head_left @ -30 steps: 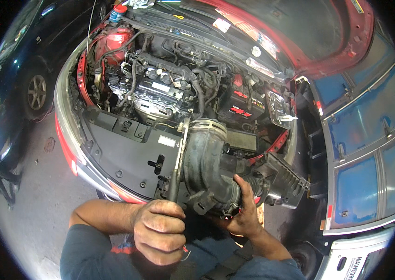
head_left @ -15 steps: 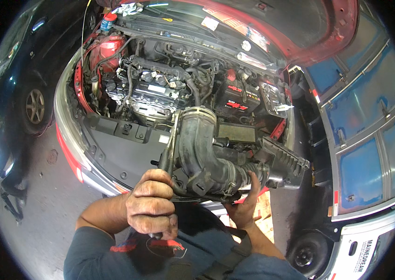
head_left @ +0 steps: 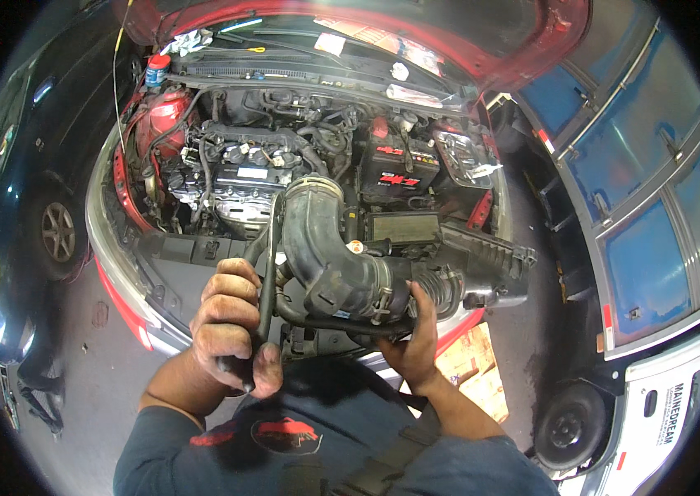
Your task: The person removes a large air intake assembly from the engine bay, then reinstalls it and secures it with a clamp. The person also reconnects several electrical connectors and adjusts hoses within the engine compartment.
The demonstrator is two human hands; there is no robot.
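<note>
Black intake duct (head_left: 317, 240): an elbow of dull plastic, held above the near edge of the open engine bay; its far end points toward the engine, its near end bends right.
Left hand (head_left: 230, 322): fingers curled in a fist, gripping a long-handled tool.
Long-handled tool (head_left: 267, 289): dark grip, slim shaft running away from the fist along the duct's left side; its far end is beside the clamp, though whether they touch I cannot tell.
Clamp (head_left: 314, 183): pale band around the duct's far mouth.
Right hand (head_left: 414, 351): gripping the duct's near right part, thumb up against it near the ribbed bellows (head_left: 441, 291); the other fingers are mostly hidden underneath.
Thin hose (head_left: 341, 325): black, curving along the duct's near side, between the two hands.
Air box part (head_left: 490, 273): black plastic, just right of the bellows.
Engine (head_left: 242, 178): far left of the duct, within the bay.
Battery (head_left: 399, 169): black with red marks, right of the engine.
Metal tray (head_left: 464, 157): just right of the battery, small tools in it.
Raised hood (head_left: 532, 50): red, at the far right.
Cardboard (head_left: 474, 372): on the floor, near right.
</note>
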